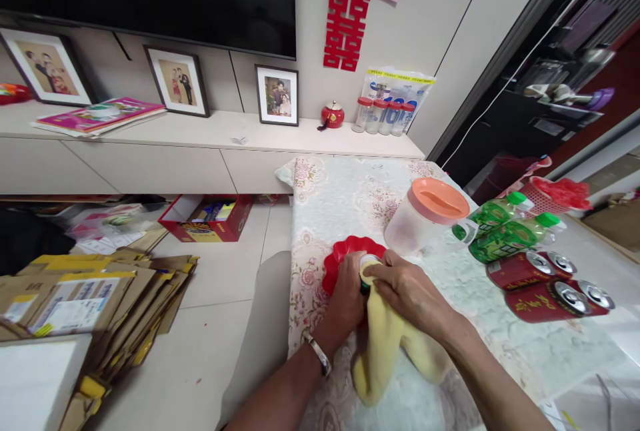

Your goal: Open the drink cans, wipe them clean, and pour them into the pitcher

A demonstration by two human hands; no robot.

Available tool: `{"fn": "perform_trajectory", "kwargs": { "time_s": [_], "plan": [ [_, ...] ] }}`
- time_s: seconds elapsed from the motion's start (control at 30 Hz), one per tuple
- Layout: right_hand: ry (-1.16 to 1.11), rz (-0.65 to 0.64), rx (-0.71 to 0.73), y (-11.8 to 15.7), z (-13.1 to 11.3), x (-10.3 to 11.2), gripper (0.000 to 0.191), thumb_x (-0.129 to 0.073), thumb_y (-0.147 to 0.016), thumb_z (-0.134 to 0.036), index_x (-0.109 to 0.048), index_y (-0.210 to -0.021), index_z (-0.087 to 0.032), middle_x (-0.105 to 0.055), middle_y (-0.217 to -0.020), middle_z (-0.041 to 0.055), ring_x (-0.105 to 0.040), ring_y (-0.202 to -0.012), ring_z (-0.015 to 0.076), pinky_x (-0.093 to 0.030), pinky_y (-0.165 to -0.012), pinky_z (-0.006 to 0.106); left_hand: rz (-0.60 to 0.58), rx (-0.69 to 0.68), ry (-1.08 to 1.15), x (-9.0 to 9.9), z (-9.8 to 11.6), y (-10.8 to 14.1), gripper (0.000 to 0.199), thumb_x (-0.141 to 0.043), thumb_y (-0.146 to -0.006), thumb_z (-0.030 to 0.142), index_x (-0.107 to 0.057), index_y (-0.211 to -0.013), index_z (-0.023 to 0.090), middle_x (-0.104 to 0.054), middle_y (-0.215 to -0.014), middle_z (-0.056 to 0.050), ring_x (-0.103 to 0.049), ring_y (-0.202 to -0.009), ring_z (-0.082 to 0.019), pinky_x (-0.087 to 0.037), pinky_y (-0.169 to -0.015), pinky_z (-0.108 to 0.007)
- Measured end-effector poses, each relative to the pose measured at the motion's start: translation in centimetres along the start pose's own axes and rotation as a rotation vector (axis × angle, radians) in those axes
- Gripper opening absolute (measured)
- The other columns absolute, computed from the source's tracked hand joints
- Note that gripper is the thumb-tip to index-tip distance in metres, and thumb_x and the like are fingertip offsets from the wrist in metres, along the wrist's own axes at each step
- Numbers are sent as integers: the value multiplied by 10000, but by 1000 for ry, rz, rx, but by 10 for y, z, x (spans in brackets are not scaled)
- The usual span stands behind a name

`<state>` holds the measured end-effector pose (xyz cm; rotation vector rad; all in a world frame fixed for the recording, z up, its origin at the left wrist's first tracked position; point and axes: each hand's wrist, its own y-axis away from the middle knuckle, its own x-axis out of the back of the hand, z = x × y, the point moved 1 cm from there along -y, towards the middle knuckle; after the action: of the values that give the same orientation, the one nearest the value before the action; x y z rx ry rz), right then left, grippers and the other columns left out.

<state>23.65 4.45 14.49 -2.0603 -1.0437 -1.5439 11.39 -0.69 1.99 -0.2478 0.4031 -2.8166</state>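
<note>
My left hand [349, 287] is closed around a small round container [369, 259] with a pale rim and a dark side, mostly covered by my fingers. A yellow cloth [383, 351] is gripped in my right hand [407, 287], whose fingers press it onto the container's top. The cloth hangs down in two lobes over the table's near part. Just behind and under my hands sits a red scalloped dish [345, 247], partly hidden by them. What the dish holds cannot be made out.
On the flowered tablecloth [345, 191] stands a clear jug with an orange lid [440, 201]. Green bottles [505, 237], several red cans [545, 301] and a pink basket [545, 197] line the right side. Flattened cardboard [115, 297] and a red box [210, 217] lie on the floor left.
</note>
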Motion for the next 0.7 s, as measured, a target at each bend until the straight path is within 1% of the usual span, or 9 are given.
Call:
{"fn": "perform_trajectory", "kwargs": {
  "time_s": [0.1, 0.2, 0.27, 0.33, 0.43, 0.6, 0.7],
  "plan": [
    [114, -35, -5, 7, -1, 4, 231, -492, -931, -114, -677, -872, -239, -497, -851, -8, -483, -689, 120, -290, -644, 276, 32, 18, -54, -4, -6, -1, 503, -690, -851, 222, -482, -1309, 221, -579, -1261, -115, -574, -1177, -306, -488, -1048, -528],
    [300, -30, -89, 6, -4, 5, 222, -514, -939, -145, -705, -936, -258, -539, -885, 12, -468, -676, 131, -238, -600, 293, 37, 30, -78, -5, -8, -1, 561, -707, -804, 177, -481, -1316, 219, -588, -1253, -108, -573, -1195, -313, -475, -1065, -531],
    [351, -4, -130, 1, -5, 3, 251, -500, -943, -129, -710, -990, -257, -563, -929, 34, -482, -701, 148, -215, -592, 305, 22, 34, -71, -4, -6, -2, 577, -717, -784, 168, -489, -1311, 221, -590, -1259, -107, -573, -1199, -319, -470, -1067, -530],
    [367, 17, -140, -5, -6, 0, 281, -473, -957, -113, -706, -1033, -250, -583, -981, 54, -513, -741, 161, -208, -591, 311, 4, 43, -63, -2, -3, -3, 583, -728, -765, 166, -503, -1300, 222, -589, -1270, -109, -572, -1207, -325, -467, -1071, -528],
    [384, 33, -164, -10, -5, -5, 280, -459, -973, -112, -701, -1045, -234, -605, -1024, 75, -559, -779, 173, -207, -588, 313, -8, 52, -68, 0, -1, -5, 578, -722, -759, 162, -516, -1296, 223, -590, -1271, -106, -571, -1222, -324, -464, -1080, -519],
    [372, 46, -247, -4, -6, -8, 232, -469, -974, -134, -692, -1022, -177, -632, -957, 93, -599, -709, 183, -223, -573, 318, 3, 53, -42, -2, -4, -4, 602, -724, -773, 187, -486, -1325, 213, -579, -1290, -118, -571, -1231, -318, -467, -1087, -529],
    [328, 44, -240, 5, -7, -8, 219, -475, -992, -187, -691, -962, -189, -628, -901, 63, -623, -692, 185, -295, -590, 315, 18, 57, -38, -3, -4, -2, 577, -732, -816, 251, -484, -1335, 206, -579, -1300, -131, -573, -1235, -322, -468, -1087, -526]
  ]
}}
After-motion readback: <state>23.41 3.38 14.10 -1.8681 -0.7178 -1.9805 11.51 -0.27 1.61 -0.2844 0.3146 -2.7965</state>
